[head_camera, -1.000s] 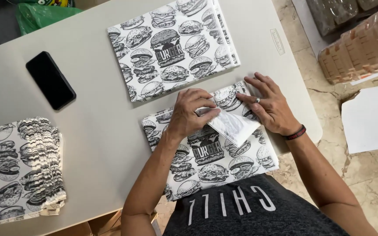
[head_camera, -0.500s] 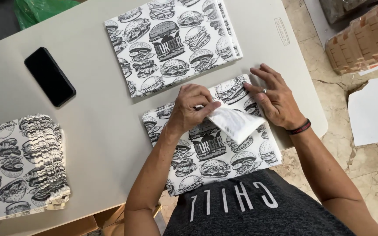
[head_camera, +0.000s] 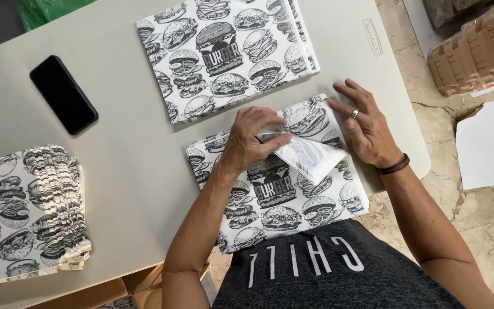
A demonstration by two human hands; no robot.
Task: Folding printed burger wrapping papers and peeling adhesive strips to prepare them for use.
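Note:
A black-and-white paper sheet printed with burgers [head_camera: 275, 200] lies on the grey table [head_camera: 132, 166] just in front of me, its near edge hanging over the table's rim. One corner [head_camera: 310, 157] is folded over, showing the white back. My left hand [head_camera: 253, 140] pinches that folded flap and presses it down. My right hand [head_camera: 367, 129], with a ring and a dark wristband, rests flat with fingers spread on the sheet's far right part.
A stack of flat burger-print sheets [head_camera: 224, 51] lies further back. A pile of folded ones [head_camera: 24, 212] sits at the left edge. A black phone [head_camera: 63, 94] lies face up at the left. Brown cardboard trays [head_camera: 475, 54] and white paper [head_camera: 490, 149] are on the floor at right.
My left hand has slid a little along the folded flap and presses it flatter. My right hand has stayed spread on the sheet. The view has shifted slightly.

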